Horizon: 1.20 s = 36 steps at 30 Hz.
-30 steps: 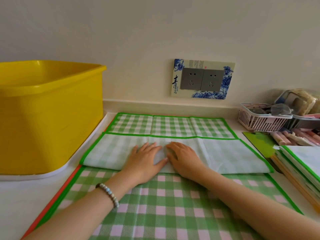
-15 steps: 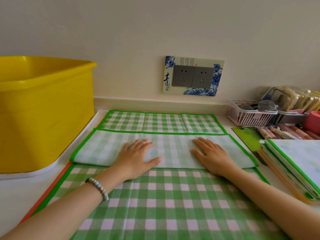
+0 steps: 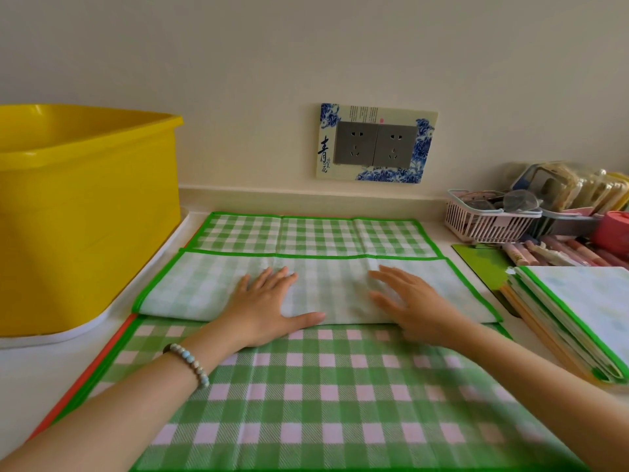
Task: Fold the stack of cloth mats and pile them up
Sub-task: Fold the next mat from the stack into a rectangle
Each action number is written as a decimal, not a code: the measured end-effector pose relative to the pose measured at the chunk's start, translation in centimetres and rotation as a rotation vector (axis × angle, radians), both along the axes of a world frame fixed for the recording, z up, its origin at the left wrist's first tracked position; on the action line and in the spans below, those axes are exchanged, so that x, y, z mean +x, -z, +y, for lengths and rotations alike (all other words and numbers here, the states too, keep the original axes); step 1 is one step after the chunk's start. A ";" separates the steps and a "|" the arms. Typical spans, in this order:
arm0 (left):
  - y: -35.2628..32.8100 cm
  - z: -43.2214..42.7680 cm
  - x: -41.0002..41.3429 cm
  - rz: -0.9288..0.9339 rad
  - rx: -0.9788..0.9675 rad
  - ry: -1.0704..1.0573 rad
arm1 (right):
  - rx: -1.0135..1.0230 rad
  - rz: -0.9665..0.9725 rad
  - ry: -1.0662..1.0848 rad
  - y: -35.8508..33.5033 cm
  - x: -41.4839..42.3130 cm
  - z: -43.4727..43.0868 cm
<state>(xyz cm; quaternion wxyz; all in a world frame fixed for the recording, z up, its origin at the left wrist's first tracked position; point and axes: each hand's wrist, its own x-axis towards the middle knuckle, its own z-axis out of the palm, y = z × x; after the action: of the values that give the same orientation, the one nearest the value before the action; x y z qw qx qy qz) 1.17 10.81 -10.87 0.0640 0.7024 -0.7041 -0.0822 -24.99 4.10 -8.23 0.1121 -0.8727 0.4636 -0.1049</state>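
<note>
Two hands lie palm down on a green checked mat (image 3: 306, 396) spread over a pale counter (image 3: 41, 369). Across the mat's middle runs a folded band (image 3: 190, 287) with its paler underside up, its crease toward the person and its green hem on the far side. The left hand (image 3: 269, 308), with a beaded bracelet (image 3: 192, 362) on the wrist, rests flat on this band, fingers straight and slightly fanned, thumb stretched along the crease. The right hand (image 3: 412, 304) lies flat on the same band just beside it, fingers straight and apart; it is a little blurred. An orange edge (image 3: 112, 342) shows under the mat's left side. A pile of folded mats (image 3: 578, 318) sits at the right, near the mat's corner. A yellow tub (image 3: 85, 216) stands at the left. On the wall, a socket plate (image 3: 376, 144) with blue flowers bears the large character 青; its smaller writing is too fine to read. A pink basket (image 3: 490, 223) stands below it to the right.
</note>
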 end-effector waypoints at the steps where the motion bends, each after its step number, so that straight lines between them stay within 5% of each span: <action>1: 0.0 0.0 0.0 0.000 0.001 -0.001 | 0.002 0.007 -0.064 0.1 1.3 0.8; 31: -1.6 5.5 8.1 0.053 0.119 -0.137 | 0.038 0.119 -0.149 1.6 4.3 2.2; 36: -2.4 4.7 5.8 0.172 0.001 0.050 | 0.046 0.110 -0.146 1.5 4.3 2.2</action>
<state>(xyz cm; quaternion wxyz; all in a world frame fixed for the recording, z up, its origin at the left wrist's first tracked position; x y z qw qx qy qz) 6.94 15.52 -8.46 0.1219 0.6749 -0.7133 -0.1441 -20.73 6.30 -9.72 0.1140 -0.9057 0.4065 -0.0378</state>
